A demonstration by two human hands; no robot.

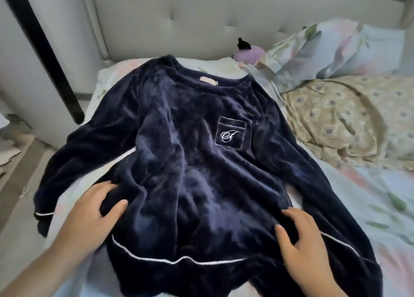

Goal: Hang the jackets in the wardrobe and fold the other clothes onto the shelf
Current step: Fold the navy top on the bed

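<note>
Both hands held the dark navy plush pullover top (179,139) low on its body. The left hand (94,207) pinched a bunch of the fleece between thumb and curled fingers at the side seam. The right hand (302,240) gripped a fold at the opposite side in the same way, just above the white-piped hem (179,259).

The top lay face up on the pastel floral bed sheet (369,195), with its neckline toward the pale tufted headboard (201,16). Its stitched chest pocket with a white monogram (230,132) was showing. Both sleeves were spread out to the sides; the one on the person's left (78,157) trailed toward the edge of the mattress. The fabric was rumpled, not yet smoothed.

A beige patterned cloth (347,121) lay crumpled on the bed to the right of the top. Whether it was another garment or bedding could not be told. A floral pillow (336,50) and a small purple object (248,52) sat near the headboard.

By my judgement the job stood at an early point for this garment. It was laid out but no fold had been made, so the sleeves and body were unfolded and the move to the shelf was not yet done. Neither wardrobe nor shelf was in view, and no jacket showed, so how much of the hanging or earlier folding was finished could not be told.
</note>
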